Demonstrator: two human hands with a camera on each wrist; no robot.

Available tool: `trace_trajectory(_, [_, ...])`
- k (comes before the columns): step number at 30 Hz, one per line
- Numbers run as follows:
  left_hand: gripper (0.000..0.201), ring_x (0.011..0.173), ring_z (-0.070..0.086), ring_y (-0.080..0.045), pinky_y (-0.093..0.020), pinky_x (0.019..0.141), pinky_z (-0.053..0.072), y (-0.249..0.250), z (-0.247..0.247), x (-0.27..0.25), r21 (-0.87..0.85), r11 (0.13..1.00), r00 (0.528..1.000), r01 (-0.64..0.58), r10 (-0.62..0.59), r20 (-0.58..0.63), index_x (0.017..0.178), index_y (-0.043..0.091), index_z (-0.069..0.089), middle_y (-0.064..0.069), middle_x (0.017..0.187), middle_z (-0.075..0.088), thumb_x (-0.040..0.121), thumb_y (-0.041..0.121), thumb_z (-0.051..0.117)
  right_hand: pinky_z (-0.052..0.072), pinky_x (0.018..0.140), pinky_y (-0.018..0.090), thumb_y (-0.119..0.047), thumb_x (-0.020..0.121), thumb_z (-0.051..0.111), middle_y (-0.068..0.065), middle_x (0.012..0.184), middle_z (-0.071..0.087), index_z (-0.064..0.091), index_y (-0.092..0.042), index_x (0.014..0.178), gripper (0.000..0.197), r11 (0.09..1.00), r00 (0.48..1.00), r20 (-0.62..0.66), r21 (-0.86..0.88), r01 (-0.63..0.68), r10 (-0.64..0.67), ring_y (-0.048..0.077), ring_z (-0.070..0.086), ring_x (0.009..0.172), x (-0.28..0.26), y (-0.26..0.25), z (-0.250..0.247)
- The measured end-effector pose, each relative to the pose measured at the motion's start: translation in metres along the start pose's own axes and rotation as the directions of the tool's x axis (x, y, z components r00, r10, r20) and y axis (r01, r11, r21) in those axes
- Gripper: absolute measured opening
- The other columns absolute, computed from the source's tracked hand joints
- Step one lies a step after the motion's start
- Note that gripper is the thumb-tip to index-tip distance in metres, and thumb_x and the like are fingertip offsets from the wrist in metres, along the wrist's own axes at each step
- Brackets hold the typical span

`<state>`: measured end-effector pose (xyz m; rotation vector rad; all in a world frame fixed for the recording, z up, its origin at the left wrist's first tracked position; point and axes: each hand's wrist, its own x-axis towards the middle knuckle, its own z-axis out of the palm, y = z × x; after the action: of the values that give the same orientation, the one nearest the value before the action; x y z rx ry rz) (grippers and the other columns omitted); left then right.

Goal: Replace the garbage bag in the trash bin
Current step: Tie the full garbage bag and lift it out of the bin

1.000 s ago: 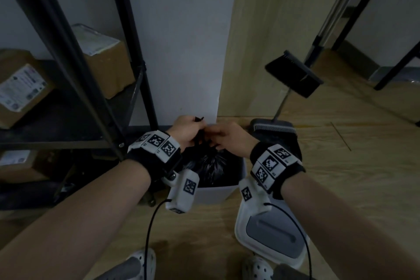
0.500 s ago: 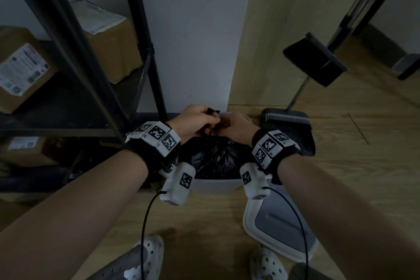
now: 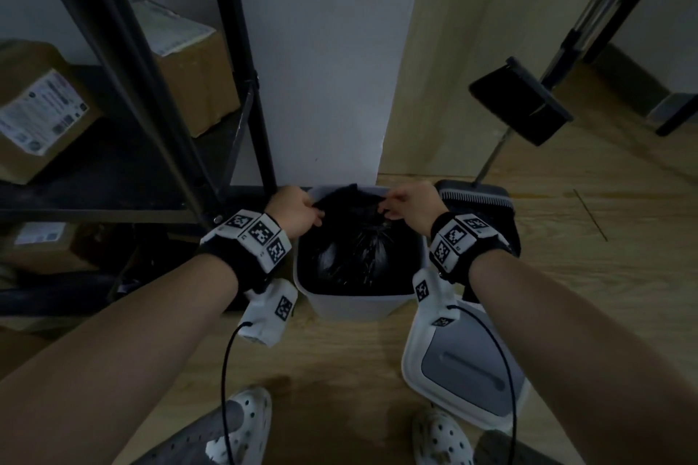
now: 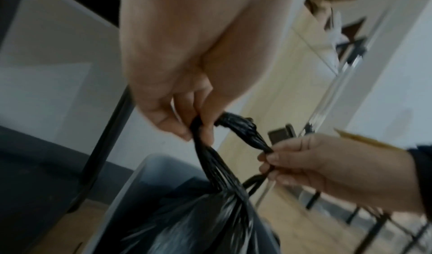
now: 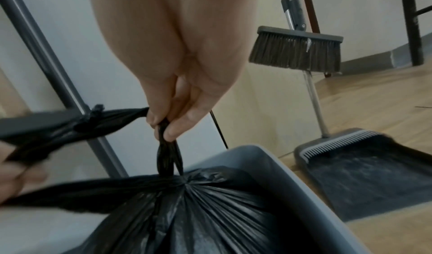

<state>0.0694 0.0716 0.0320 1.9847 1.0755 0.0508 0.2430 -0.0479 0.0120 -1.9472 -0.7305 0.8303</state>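
A full black garbage bag (image 3: 359, 249) sits inside a small grey trash bin (image 3: 355, 304) on the floor against the wall. The bag's top is gathered and its two handle strips are tied together, with a small knot (image 5: 90, 118) between the hands. My left hand (image 3: 296, 211) pinches the left strip (image 4: 205, 128), and my right hand (image 3: 409, 206) pinches the right strip (image 5: 163, 127). Both strips are pulled apart above the bag (image 5: 187, 211), over the bin (image 5: 280, 175).
The bin's grey lid (image 3: 464, 366) lies on the wooden floor at the right front. A dustpan (image 3: 479, 208) and a broom (image 3: 521, 102) stand right of the bin. A black metal shelf (image 3: 124, 162) with cardboard boxes (image 3: 37, 109) stands at the left. My shoes (image 3: 245, 423) are close below.
My hands have moved apart, from touching above the bag's middle to either side of it, and the handle strips are drawn taut between them. The view has tilted downward.
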Motion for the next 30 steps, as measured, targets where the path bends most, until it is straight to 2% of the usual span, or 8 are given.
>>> trace_trajectory(2, [0.013,0.078,0.06,-0.023,-0.026,0.067,0.047,0.009,-0.011,0.0,-0.086,0.996,0.995,-0.034,0.026,-0.094,0.086,-0.004,0.072,-0.016,0.084,0.068,0.083,0.002,0.062,0.055,0.074,0.033,0.005,0.085,0.059,0.008,0.068,0.064,0.067,-0.001,0.072,0.017,1.0,1.0,-0.003,0.012,0.025,-0.025,0.025,0.059,0.067,0.0,-0.011,0.001])
trace_trajectory(4, [0.017,0.069,0.061,-0.02,-0.023,0.063,0.047,0.017,-0.02,-0.001,-0.142,0.988,0.988,-0.066,0.045,-0.147,0.092,-0.008,0.071,-0.016,0.079,0.066,0.085,0.003,0.06,0.055,0.062,0.021,0.005,0.084,0.061,0.007,0.069,0.064,0.069,0.001,0.079,0.011,0.998,0.998,-0.021,0.031,0.053,-0.052,0.015,0.06,0.055,-0.002,-0.023,0.001])
trace_trajectory(8, [0.021,0.034,0.054,0.002,-0.01,0.045,0.048,0.035,-0.035,-0.012,-0.327,0.94,0.98,-0.095,0.031,-0.196,0.101,-0.009,0.066,-0.005,0.065,0.061,0.092,0.002,0.051,0.054,0.057,0.011,0.006,0.083,0.06,0.009,0.072,0.065,0.068,0.007,0.091,0.012,0.983,0.987,-0.078,0.11,0.145,-0.137,0.001,0.06,0.045,-0.018,-0.055,-0.006])
trace_trajectory(13, [0.019,0.034,0.055,0.004,-0.006,0.045,0.048,0.075,-0.059,-0.041,-0.491,0.846,0.969,-0.207,0.108,-0.222,0.107,-0.006,0.059,-0.007,0.069,0.058,0.093,-0.001,0.048,0.052,0.056,0.009,0.008,0.085,0.057,0.011,0.076,0.064,0.066,0.014,0.1,0.018,0.96,0.959,-0.147,0.11,0.258,-0.241,-0.003,0.06,0.044,-0.042,-0.105,-0.033])
trace_trajectory(16, [0.008,0.037,0.057,0.003,-0.009,0.047,0.05,0.105,-0.077,-0.059,-0.543,0.8,0.961,-0.257,0.149,-0.235,0.085,0.0,0.055,-0.008,0.07,0.059,0.088,-0.006,0.055,0.054,0.056,0.01,0.007,0.086,0.057,0.006,0.072,0.063,0.064,0.015,0.101,0.018,0.952,0.945,-0.18,0.09,0.292,-0.273,-0.002,0.06,0.044,-0.057,-0.138,-0.061])
trace_trajectory(18, [0.023,0.038,0.059,0.003,-0.01,0.049,0.052,0.122,-0.085,-0.066,-0.552,0.777,0.948,-0.302,0.184,-0.26,0.072,0.009,0.051,-0.008,0.07,0.059,0.083,-0.008,0.062,0.054,0.052,0.012,0.005,0.088,0.055,0.008,0.071,0.063,0.064,0.011,0.1,0.016,0.952,0.942,-0.188,0.074,0.298,-0.28,0.0,0.06,0.042,-0.068,-0.158,-0.084])
trace_trajectory(23, [0.028,0.051,0.059,-0.009,-0.017,0.056,0.055,0.173,-0.089,-0.08,-0.516,0.756,0.914,-0.402,0.296,-0.279,0.069,0.012,0.049,-0.007,0.069,0.057,0.078,-0.006,0.068,0.058,0.051,0.022,0.0,0.092,0.051,0.021,0.084,0.063,0.061,-0.004,0.079,0.016,0.963,0.945,-0.194,0.004,0.268,-0.262,0.009,0.063,0.042,-0.092,-0.196,-0.152])
trace_trajectory(30, [0.028,0.06,0.054,-0.011,-0.01,0.058,0.05,0.223,-0.046,-0.072,-0.373,0.762,0.847,-0.529,0.449,-0.285,0.065,0.011,0.059,-0.003,0.066,0.057,0.084,-0.01,0.057,0.057,0.053,0.02,0.002,0.093,0.049,0.013,0.072,0.061,0.06,-0.002,0.097,0.013,0.966,0.916,-0.308,-0.091,0.24,-0.257,0.008,0.062,0.04,-0.111,-0.203,-0.219])
